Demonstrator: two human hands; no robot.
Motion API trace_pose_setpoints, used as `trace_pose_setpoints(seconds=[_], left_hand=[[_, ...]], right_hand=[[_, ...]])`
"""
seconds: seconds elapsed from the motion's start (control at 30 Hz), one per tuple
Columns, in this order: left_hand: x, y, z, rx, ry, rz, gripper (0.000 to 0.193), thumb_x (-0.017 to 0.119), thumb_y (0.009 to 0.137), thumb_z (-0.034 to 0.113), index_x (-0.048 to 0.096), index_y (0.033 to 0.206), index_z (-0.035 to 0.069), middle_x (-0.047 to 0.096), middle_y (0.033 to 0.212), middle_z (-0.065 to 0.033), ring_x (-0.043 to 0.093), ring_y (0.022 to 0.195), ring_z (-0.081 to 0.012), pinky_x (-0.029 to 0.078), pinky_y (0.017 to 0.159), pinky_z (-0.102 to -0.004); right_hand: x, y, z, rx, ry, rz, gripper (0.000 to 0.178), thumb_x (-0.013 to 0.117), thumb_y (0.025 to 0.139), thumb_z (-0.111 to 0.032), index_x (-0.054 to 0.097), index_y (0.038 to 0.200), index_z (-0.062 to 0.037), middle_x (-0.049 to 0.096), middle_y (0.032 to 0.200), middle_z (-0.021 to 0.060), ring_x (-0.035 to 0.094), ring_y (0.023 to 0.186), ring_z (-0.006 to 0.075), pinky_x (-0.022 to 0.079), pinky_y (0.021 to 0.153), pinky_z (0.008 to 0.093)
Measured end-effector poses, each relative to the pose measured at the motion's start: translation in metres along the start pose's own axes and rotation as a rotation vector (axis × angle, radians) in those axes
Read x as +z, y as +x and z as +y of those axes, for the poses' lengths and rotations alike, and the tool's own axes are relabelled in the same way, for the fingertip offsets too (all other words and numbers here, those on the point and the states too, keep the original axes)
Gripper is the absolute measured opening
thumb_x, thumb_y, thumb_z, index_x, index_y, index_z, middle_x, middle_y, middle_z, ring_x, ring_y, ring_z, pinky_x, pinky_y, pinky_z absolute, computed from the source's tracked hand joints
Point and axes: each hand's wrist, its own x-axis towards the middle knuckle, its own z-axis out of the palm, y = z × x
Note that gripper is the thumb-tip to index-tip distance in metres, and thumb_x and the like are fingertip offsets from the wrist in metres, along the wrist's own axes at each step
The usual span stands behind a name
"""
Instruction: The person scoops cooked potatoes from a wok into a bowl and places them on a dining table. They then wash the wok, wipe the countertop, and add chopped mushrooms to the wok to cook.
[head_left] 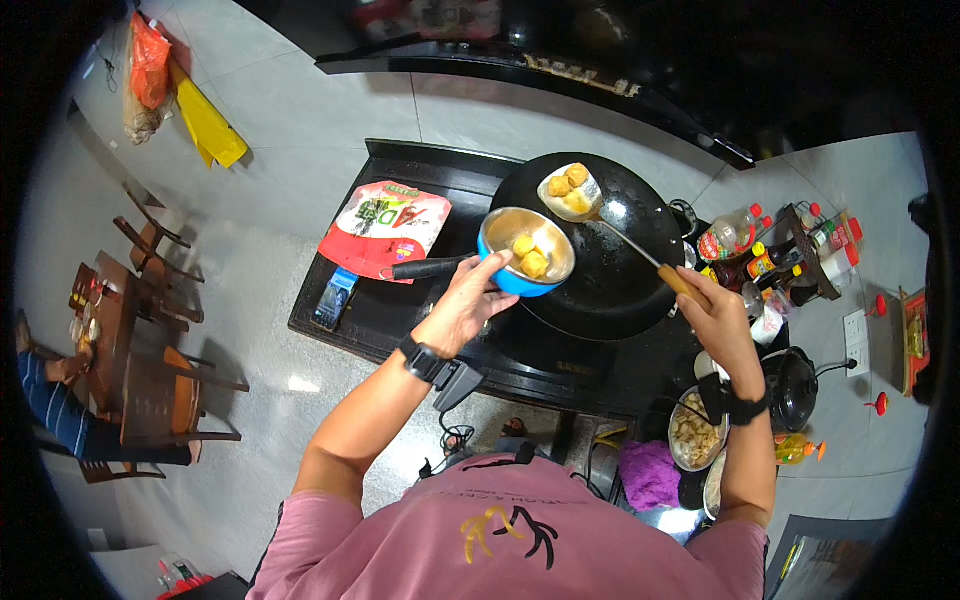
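Observation:
My left hand (467, 305) grips a small bowl (514, 284), blue outside and bare metal inside, tilted over the left part of a black wok (630, 295). A few golden-yellow round pieces (534, 264) lie in it. With my right hand (718, 318) I hold the wooden handle of a metal ladle (632, 245). Its wide head is above the far side of the wok, beyond the bowl and apart from it, carrying several yellow balls (560, 186). The wok's long handle (430, 268) passes behind my left fingers.
On the black stove, left, lie a red-and-white packet (400, 225) and a phone (335, 298). Bottles (735, 232), a black cooker (790, 385), a bowl of pale pieces (697, 440) and purple cloth (650, 475) are at right. A person (65, 400) sits at a wooden table far left.

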Motion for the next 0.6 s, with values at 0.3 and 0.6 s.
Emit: trace_pose_setpoints(seconds=[0.3,0.6], left_hand=[[0.012,0.022,-0.008,0.001,-0.011,-0.047,0.067,0.077,0.083,0.034,0.039,0.130,0.005,0.053,0.120,-0.0148,0.057,0.109,-0.0245,0.049,0.094,-0.0457],[-0.032,-0.038,-0.004,0.037,-0.036,-0.028,0.039,0.068,0.091,0.027,0.050,0.122,0.008,0.058,0.118,-0.0146,0.060,0.109,-0.0293,0.051,0.096,-0.0443]], right_hand=[[-0.038,-0.044,-0.026,-0.096,-0.158,0.032,0.044,0.070,0.080,0.003,0.065,0.123,-0.0041,0.062,0.084,0.0105,0.058,0.076,0.0172,0.047,0.071,0.0295],[-0.053,0.016,0.026,0.244,-0.087,-0.249,0.024,0.065,0.087,-0.013,0.070,0.104,0.0027,0.063,0.066,0.0036,0.057,0.057,0.0087,0.047,0.055,0.0275]])
